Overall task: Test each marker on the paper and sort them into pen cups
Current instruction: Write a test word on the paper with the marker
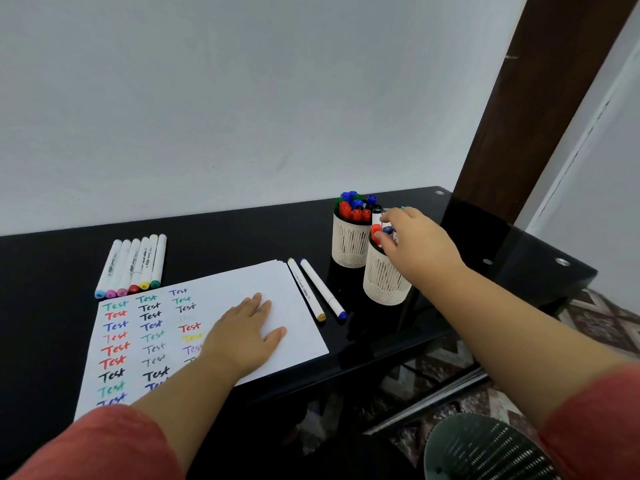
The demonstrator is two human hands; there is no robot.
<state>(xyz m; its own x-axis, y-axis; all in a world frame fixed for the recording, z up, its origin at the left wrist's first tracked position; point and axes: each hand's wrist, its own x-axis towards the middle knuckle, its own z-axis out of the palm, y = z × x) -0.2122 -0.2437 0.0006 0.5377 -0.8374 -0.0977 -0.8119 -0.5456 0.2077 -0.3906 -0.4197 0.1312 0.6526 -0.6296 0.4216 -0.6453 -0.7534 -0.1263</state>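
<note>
— White paper (242, 306), lower left, lay under the flat, loose left hand (247, 336). And the right hand (412, 244)?

— It pinched a marker (387, 231) over the near cup (384, 282), right of middle. It should drop it straight in, missing the far cup (349, 244) just beside and the table edge (381, 355).

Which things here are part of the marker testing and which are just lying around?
Job: paper, six markers in a row, two loose markers, far cup, near cup, left hand, right hand.
Lying about: mesh bin, patterned rug.
</note>
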